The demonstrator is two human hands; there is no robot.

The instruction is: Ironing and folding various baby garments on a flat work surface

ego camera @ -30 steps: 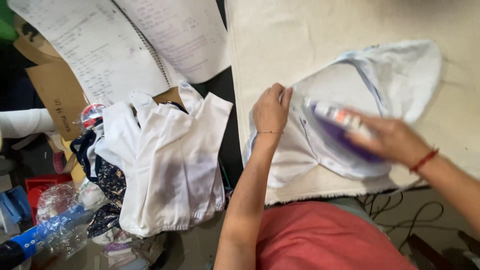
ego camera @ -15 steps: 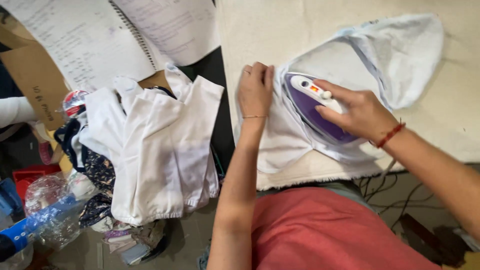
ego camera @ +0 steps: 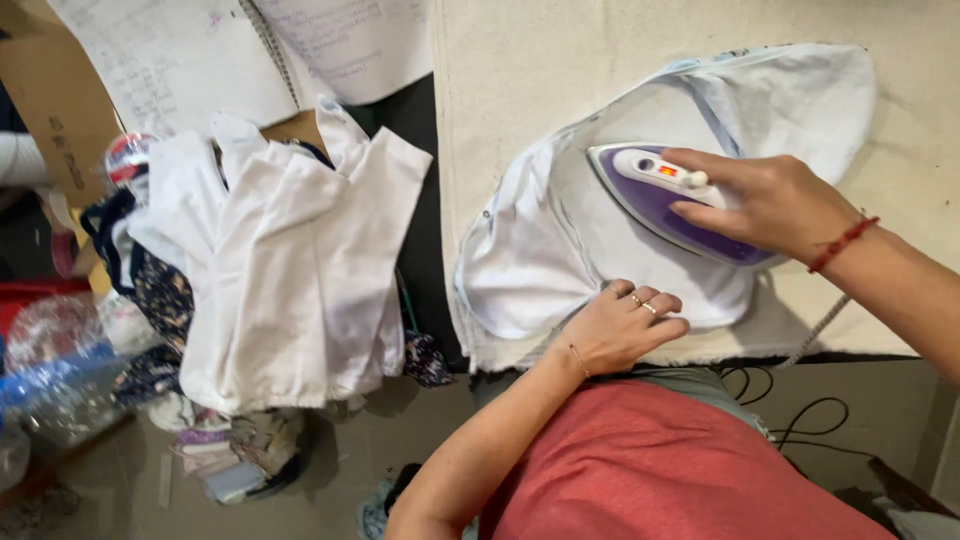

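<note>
A white and purple iron [ego camera: 660, 195] rests on a pale blue-white garment [ego camera: 560, 240] spread over the cream ironing pad [ego camera: 520, 90]. My right hand [ego camera: 770, 205], with a red cord at the wrist, grips the iron's handle. Near the pad's front edge, my left hand [ego camera: 625, 325] lies flat on the garment, fingers together, pinning the cloth just below the iron.
A heap of white clothes [ego camera: 290, 270] lies to the left, over darker patterned cloth. Open notebooks with handwritten pages [ego camera: 200, 50] sit at the top left beside brown cardboard [ego camera: 55, 100]. Clear plastic bags [ego camera: 60, 370] lie at far left. A cord [ego camera: 820, 330] hangs off the pad's edge.
The iron has slid to the left across the garment with my right hand. My left hand has shifted from the garment's left part to its lower edge.
</note>
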